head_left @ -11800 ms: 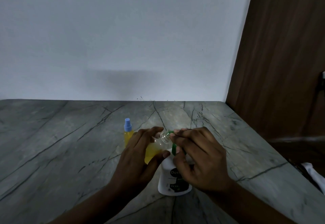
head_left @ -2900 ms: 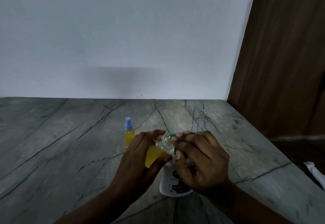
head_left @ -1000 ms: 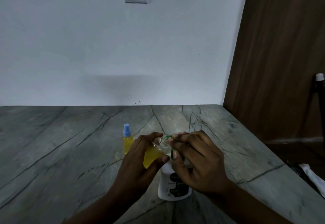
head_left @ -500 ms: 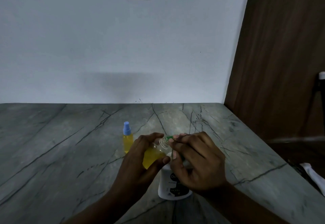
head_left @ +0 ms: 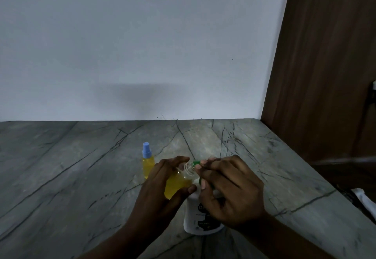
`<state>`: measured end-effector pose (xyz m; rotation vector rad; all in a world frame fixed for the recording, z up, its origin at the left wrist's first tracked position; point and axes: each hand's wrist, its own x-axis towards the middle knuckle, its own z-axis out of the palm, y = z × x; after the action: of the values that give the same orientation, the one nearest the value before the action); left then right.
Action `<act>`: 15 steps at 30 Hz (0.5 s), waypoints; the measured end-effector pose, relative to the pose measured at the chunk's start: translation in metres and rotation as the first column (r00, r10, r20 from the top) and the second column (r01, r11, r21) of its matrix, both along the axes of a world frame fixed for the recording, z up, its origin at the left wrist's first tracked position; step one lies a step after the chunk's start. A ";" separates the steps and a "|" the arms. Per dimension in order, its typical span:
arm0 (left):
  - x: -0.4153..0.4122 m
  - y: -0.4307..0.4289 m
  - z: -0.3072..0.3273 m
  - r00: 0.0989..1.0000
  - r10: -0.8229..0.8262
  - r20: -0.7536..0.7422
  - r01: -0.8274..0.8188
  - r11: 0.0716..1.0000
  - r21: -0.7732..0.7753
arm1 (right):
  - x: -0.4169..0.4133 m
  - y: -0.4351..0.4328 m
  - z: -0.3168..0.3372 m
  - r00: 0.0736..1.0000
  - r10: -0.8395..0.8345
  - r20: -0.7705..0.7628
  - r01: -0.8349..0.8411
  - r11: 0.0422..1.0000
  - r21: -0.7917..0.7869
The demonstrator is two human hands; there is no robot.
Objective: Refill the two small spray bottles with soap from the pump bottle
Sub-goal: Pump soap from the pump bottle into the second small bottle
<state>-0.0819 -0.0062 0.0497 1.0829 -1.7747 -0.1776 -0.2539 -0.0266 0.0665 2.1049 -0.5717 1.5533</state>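
head-worn view, facing forward and down; near counter (head_left: 81, 177)

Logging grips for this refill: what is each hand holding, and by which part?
The left hand grips the uncapped spray bottle round its yellow body; the right hand holds the pump bottle by its green pump head.

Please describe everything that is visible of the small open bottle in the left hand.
The uncapped spray bottle is small, of clear plastic, its body mostly filled with yellow liquid. Its bare threaded neck tilts up to the right, mouth at the green spout of the pump bottle, which the right hand grips. The left hand holds it, fingers over the top, thumb underneath.
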 end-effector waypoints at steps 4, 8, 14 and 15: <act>-0.001 0.000 0.003 0.999 -0.021 -0.036 0.022 1.000 0.007 | -0.003 0.000 0.005 1.000 0.001 -0.017 -0.001 1.000 0.014; -0.002 0.002 0.006 0.999 -0.018 -0.029 0.018 1.000 0.009 | -0.003 0.001 0.006 1.000 0.004 -0.025 -0.004 1.000 0.030; -0.003 0.002 0.006 0.999 -0.028 -0.038 0.029 0.999 0.014 | -0.004 0.001 0.006 1.000 0.004 -0.028 -0.004 1.000 0.015; -0.004 0.002 0.006 0.999 -0.032 -0.041 0.033 0.999 0.014 | -0.004 0.001 0.005 1.000 0.001 -0.026 -0.001 1.000 0.010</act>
<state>-0.0855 -0.0037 0.0559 1.0544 -1.7578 -0.2308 -0.2578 -0.0252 0.0717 2.1301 -0.5700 1.5239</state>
